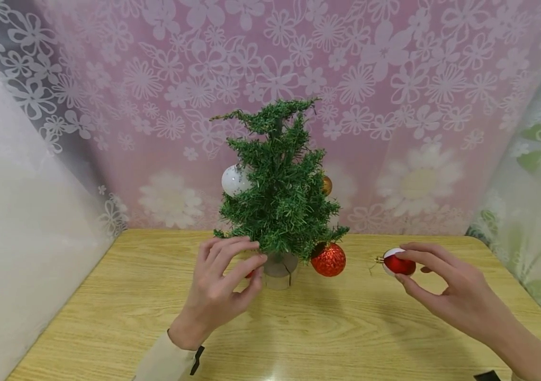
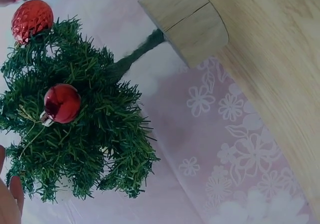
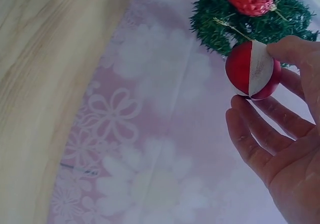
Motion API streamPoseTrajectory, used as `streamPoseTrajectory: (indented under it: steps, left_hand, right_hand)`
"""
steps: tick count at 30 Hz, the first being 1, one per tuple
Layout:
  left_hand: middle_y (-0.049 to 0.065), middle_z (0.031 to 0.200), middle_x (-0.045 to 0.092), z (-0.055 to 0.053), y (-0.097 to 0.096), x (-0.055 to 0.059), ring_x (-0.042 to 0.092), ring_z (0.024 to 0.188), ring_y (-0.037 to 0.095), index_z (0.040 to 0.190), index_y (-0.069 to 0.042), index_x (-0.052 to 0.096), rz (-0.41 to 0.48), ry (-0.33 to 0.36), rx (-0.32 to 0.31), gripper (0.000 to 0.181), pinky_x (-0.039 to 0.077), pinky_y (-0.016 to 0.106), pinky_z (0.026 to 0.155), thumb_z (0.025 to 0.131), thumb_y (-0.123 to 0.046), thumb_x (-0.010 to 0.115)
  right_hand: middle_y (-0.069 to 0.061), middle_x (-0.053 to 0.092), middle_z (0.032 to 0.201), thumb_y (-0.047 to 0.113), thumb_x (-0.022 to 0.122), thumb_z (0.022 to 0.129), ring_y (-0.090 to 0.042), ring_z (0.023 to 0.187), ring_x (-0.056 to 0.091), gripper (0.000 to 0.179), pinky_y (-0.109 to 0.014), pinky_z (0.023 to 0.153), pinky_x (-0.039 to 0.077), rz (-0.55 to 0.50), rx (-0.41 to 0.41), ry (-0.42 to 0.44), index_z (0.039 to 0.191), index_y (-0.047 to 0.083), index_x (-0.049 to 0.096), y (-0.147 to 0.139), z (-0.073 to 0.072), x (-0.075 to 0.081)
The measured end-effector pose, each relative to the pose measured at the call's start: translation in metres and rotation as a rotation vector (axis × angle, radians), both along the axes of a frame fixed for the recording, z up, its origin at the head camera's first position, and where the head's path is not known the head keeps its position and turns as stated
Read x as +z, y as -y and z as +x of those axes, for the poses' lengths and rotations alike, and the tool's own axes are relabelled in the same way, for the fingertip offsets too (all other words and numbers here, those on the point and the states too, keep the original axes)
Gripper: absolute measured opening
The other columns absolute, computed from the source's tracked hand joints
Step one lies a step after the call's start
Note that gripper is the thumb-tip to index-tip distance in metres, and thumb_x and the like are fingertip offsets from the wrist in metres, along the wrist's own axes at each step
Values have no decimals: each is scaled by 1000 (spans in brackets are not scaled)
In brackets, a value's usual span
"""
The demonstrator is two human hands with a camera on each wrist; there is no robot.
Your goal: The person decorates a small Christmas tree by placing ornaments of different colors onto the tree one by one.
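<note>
A small green artificial Christmas tree (image 1: 280, 190) stands on a wooden base (image 2: 192, 28). My left hand (image 1: 225, 278) is at the tree's lower left side, fingers bent and apart from a shiny red bauble (image 2: 62, 103) hanging there by a gold string. In the head view those fingers mostly hide that bauble. Off to the right, my right hand (image 1: 451, 286) pinches a red and white bauble (image 3: 252, 69) between thumb and fingers. Its gold string (image 3: 232, 28) sticks out toward the tree.
On the tree hang a white bauble (image 1: 235, 181) at left, a gold one (image 1: 327, 185) at right and a textured red one (image 1: 328, 260) lower right. The wooden table (image 1: 337, 338) ends at a pink flowered curtain (image 1: 270, 53) behind.
</note>
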State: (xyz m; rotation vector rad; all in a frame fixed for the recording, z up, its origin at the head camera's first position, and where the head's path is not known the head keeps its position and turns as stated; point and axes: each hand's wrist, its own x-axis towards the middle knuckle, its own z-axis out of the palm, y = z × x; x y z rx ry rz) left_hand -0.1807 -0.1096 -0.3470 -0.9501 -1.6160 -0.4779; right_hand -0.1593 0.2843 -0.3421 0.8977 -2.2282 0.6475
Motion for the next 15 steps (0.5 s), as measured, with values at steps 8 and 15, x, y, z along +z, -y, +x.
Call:
streamPoseTrajectory:
  steps: [8, 15]
  left_hand:
    - [10, 106, 72, 1, -2, -2, 68, 99, 29, 98, -12, 77, -1, -13, -17, 20, 45, 46, 84, 100, -16, 58]
    - [11, 107, 72, 3, -3, -4, 68, 99, 28, 98, -11, 77, -19, -14, -53, 20, 46, 42, 83, 99, -15, 57]
  right_hand:
    - [0, 70, 118, 24, 84, 85, 8, 96, 61, 33, -5, 77, 49, -78, 58, 1, 116, 13, 75, 12, 7, 7]
    - [-2, 72, 116, 49, 64, 96, 6, 91, 62, 46, -5, 76, 49, -142, 118, -57, 111, 7, 75, 27, 10, 14]
